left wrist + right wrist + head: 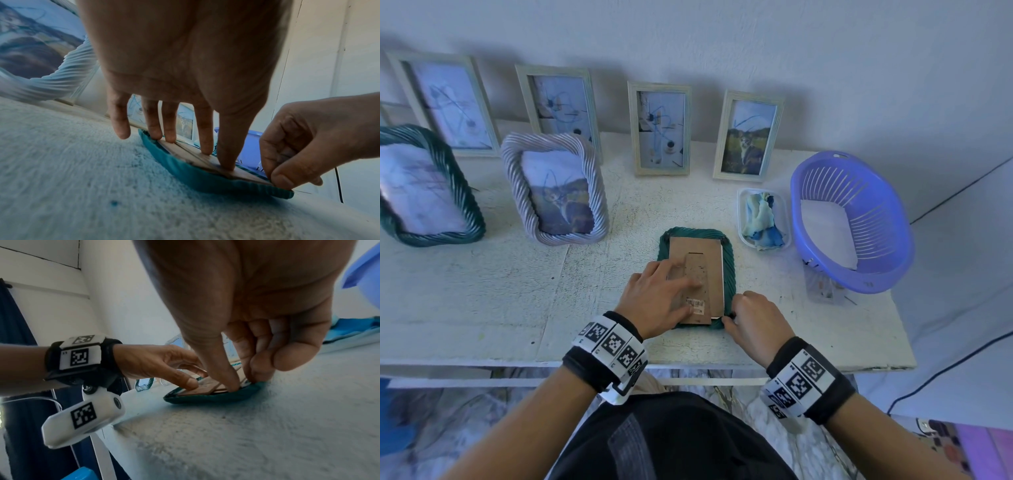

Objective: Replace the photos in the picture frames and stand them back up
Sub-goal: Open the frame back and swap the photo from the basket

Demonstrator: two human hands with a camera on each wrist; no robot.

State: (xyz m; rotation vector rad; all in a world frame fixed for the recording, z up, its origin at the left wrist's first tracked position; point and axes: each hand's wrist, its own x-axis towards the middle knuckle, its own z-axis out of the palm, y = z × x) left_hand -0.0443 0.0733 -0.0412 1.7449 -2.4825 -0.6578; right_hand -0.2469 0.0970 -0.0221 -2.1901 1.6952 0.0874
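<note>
Right now the left hand (654,294) lies flat, fingers straight and spread, pressing the brown backing board (697,274) down into the teal frame (729,270); this looks meant to keep the board seated while the other hand works. At about four o'clock from it, the right hand (755,317) is curled, thumb and fingertips pinching at the frame's near right corner, probably turning or pushing a retaining tab there, though the tab itself is too small to make out. The teal frame rests face down on the white table (482,291), near its front edge, so its back is reachable and the glass side is protected.

At two o'clock from the hands sits a small clear tub (741,219) holding a crumpled blue and green cloth (763,219). Just beside it, at three o'clock of the tub, a purple basket (893,240) holds white sheets of paper (825,229); whether these are photos I cannot tell.

From ten to twelve o'clock, six other frames already stand upright: a dark twisted one (400,137), a pale twisted one (517,164), and four flat pale ones against the wall (825,51). By my judgement the task is close to done.
</note>
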